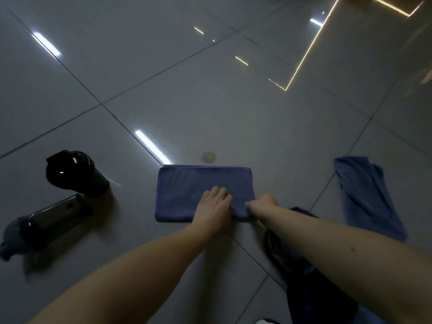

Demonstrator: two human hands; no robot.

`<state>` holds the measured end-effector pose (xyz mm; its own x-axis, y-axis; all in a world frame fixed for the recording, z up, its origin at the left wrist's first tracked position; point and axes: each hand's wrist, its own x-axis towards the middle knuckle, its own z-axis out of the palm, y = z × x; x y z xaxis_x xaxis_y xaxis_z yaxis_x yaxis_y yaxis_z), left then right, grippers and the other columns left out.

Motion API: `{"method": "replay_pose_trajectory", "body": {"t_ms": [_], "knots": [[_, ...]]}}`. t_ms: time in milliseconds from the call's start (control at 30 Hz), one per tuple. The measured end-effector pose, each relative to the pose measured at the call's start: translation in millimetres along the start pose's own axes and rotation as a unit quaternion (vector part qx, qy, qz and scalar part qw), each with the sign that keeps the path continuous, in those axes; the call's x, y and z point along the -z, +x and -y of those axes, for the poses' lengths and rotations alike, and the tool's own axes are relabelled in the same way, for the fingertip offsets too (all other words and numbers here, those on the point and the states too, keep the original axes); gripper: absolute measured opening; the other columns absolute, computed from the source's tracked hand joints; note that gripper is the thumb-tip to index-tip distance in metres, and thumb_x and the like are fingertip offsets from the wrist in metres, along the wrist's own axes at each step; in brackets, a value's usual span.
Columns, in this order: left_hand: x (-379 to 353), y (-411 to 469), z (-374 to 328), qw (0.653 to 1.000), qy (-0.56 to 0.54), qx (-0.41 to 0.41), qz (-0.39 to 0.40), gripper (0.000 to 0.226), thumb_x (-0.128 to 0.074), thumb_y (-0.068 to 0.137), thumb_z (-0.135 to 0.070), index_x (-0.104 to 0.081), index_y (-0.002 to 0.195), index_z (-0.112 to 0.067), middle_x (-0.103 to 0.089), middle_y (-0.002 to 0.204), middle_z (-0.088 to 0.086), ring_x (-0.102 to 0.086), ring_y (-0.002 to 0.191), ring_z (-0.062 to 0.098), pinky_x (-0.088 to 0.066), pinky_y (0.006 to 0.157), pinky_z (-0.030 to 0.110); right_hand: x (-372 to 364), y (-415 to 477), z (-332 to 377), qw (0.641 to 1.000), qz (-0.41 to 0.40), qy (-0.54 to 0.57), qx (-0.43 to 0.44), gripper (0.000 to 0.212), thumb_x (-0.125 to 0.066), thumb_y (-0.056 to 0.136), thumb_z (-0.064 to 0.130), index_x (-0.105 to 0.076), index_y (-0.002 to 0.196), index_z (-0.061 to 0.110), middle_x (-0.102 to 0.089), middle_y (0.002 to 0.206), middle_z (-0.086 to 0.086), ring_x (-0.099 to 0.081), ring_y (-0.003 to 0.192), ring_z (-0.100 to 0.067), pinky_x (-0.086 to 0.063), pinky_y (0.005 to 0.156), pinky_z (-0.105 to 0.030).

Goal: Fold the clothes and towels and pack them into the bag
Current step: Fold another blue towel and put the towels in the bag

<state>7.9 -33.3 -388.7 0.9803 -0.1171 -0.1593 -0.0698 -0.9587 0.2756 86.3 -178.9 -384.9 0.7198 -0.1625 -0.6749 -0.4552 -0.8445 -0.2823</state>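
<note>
The folded blue rectangular cloth towel (187, 190) lies flat on the glossy grey tiled floor (210, 101) at lower centre of the frame. The left hand (214, 206) rests on its lower right part, fingers straight and close together, pressing down. The right hand (263, 203) curls its fingers to pinch the right edge near the lower corner. The towel looks light, soft and limp, and likely to slide on slick tile, so pinning one side while lifting an edge by its corners should keep the layers aligned.
</note>
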Motion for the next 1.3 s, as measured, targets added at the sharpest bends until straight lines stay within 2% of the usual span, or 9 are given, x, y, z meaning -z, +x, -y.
{"method": "replay_pose_trajectory", "body": {"t_ms": [167, 333, 433, 533, 733, 867, 1000, 1200, 1300], "knots": [[-26.0, -1.3, -22.4, 0.999, -0.026, 0.004, 0.029, 0.037, -0.060, 0.085, -0.041, -0.059, 0.113, -0.016, -0.054, 0.117, 0.007, -0.048, 0.109, 0.029, -0.038, 0.087, 0.040, -5.8, 5.5, -8.6, 0.992, -0.001, 0.125, -0.035, 0.042, -0.080, 0.067, 0.026, -0.066, 0.096, -0.002, -0.071, 0.096, -0.014, -0.069, 0.088, -0.031, -0.060, 0.080, -0.040], [-37.1, -3.7, -37.7, 0.998, -0.017, 0.058, 0.021, 0.050, -0.062, 0.085, -0.050, -0.053, 0.121, -0.016, -0.049, 0.121, 0.007, -0.045, 0.112, 0.029, -0.037, 0.086, 0.039, -12.4, 23.8, -7.2, 0.976, 0.067, 0.185, -0.092, 0.021, -0.073, 0.076, 0.006, -0.065, 0.089, -0.007, -0.070, 0.089, -0.020, -0.070, 0.079, -0.034, -0.062, 0.072, -0.046], [-39.4, -0.8, -45.3, 0.994, -0.035, 0.102, -0.001, 0.047, -0.060, 0.086, -0.050, -0.051, 0.119, -0.018, -0.049, 0.119, 0.005, -0.044, 0.110, 0.026, -0.036, 0.086, 0.038, -12.3, 26.6, 1.2, 0.964, 0.108, 0.212, -0.119, 0.003, -0.060, 0.081, -0.004, -0.059, 0.080, -0.001, -0.063, 0.075, -0.019, -0.059, 0.052, -0.027, -0.049, 0.039, -0.025], [-37.9, 3.5, -48.2, 0.990, -0.047, 0.133, -0.017, 0.042, -0.059, 0.089, -0.048, -0.050, 0.116, -0.018, -0.049, 0.118, 0.004, -0.045, 0.110, 0.025, -0.037, 0.087, 0.038, -2.8, 25.1, 6.5, 0.963, 0.138, 0.203, -0.114, 0.020, -0.051, 0.094, 0.001, -0.051, 0.075, 0.007, -0.051, 0.070, -0.011, -0.046, 0.046, -0.015, -0.033, 0.030, -0.014], [-30.2, 7.9, -44.7, 0.980, -0.115, 0.156, -0.048, 0.028, -0.060, 0.088, -0.034, -0.054, 0.110, -0.017, -0.057, 0.111, 0.004, -0.053, 0.106, 0.025, -0.040, 0.082, 0.036, 8.6, 21.1, 14.7, 0.949, 0.177, 0.239, -0.101, 0.020, -0.059, 0.092, 0.015, -0.057, 0.073, 0.014, -0.057, 0.058, -0.001, -0.050, 0.058, -0.014, -0.033, 0.050, -0.022], [-21.8, -6.7, -48.2, 0.964, -0.190, 0.173, -0.072, 0.019, -0.058, 0.087, -0.035, -0.052, 0.095, -0.018, -0.060, 0.099, 0.002, -0.055, 0.092, 0.024, -0.035, 0.071, 0.033, 2.4, 53.8, 24.2, 0.950, 0.083, 0.293, -0.063, 0.038, -0.081, 0.074, 0.026, -0.068, 0.098, 0.001, -0.072, 0.082, -0.013, -0.070, 0.068, -0.026, -0.058, 0.058, -0.033], [-11.6, -24.5, -44.9, 0.920, -0.286, 0.249, -0.102, 0.022, -0.055, 0.091, -0.039, -0.046, 0.081, -0.022, -0.057, 0.083, -0.005, -0.053, 0.076, 0.017, -0.036, 0.062, 0.034, 12.7, 23.7, 53.0, 0.961, 0.020, 0.275, -0.024, 0.014, -0.068, 0.076, 0.005, -0.057, 0.084, 0.002, -0.060, 0.074, -0.014, -0.062, 0.063, -0.027, -0.052, 0.054, -0.030], [15.8, -53.0, -13.5, 0.785, -0.457, 0.345, -0.237, 0.013, -0.062, 0.093, -0.032, -0.052, 0.087, -0.027, -0.060, 0.077, -0.011, -0.058, 0.068, 0.011, -0.043, 0.057, 0.026, -1.6, -19.3, 115.5, 0.976, 0.009, 0.196, 0.090, 0.015, -0.065, 0.075, 0.015, -0.055, 0.078, 0.005, -0.060, 0.074, -0.014, -0.061, 0.061, -0.031, -0.048, 0.048, -0.031], [15.3, -68.2, 12.4, 0.767, -0.448, 0.382, -0.255, 0.014, -0.063, 0.090, -0.030, -0.051, 0.084, -0.025, -0.061, 0.079, -0.006, -0.060, 0.072, 0.019, -0.044, 0.060, 0.030, -25.9, -34.5, 142.2, 0.980, 0.017, 0.152, 0.126, 0.020, -0.063, 0.075, 0.022, -0.058, 0.084, 0.004, -0.066, 0.085, -0.016, -0.068, 0.071, -0.034, -0.055, 0.054, -0.037]]}}
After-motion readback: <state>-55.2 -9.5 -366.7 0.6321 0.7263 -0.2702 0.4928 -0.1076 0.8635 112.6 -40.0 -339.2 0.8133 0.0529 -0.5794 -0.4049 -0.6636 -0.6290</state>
